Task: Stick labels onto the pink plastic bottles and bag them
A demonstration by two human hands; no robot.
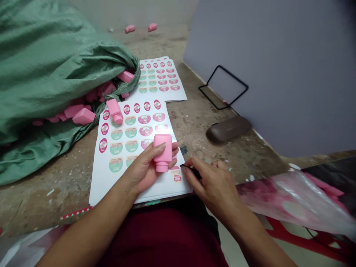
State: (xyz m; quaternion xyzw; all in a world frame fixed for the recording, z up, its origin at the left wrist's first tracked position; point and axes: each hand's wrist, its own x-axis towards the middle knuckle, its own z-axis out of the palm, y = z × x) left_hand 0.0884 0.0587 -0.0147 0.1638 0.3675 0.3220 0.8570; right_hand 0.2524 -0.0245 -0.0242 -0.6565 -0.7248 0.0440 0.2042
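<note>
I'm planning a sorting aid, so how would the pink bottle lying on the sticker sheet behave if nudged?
The pink bottle would probably slide rather than roll, as its body looks flat-sided. It seems fairly stiff, its edges holding their shape, and likely light, since it looks like plastic.

On my feed, person's left hand (150,161) and right hand (213,181) show bare, no gloves. Left forearm (102,218) and right forearm (250,230) also bare, as far as my view reaches; both slim at wrist, wider toward elbow. Across lower body I see deep maroon cloth (164,237), plain, softly creased, darker in folds. Black cloth (213,222) shows beside maroon, along its right edge; I cannot tell garment type of either.
</note>
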